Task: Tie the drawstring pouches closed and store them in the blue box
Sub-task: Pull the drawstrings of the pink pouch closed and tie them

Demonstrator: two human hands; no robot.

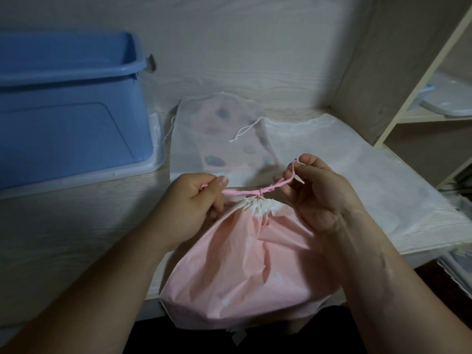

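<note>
The left grip (196, 198) and right grip (314, 190) each pinched an end of the cord (240, 192), its knot (261, 191) above the pouch (245, 264) overhanging the counter's (63, 226) front edge. Uneven pulling could slacken the knot; letting go might drop the pouch.

Drawstring pouches, three: pink pouch (245, 272), one; spotted white pouch (204, 134), one; plain white pouch (332, 154), one (edges of further sheets beneath the plain one, too blurred to count). Cords: pink cord (242, 192), one, bearing one knot (261, 191); white cord (245, 130), one plainly seen. One blue box (63, 118). Hands, two: left hand (194, 203), right hand (314, 190). One table (76, 226).
</note>
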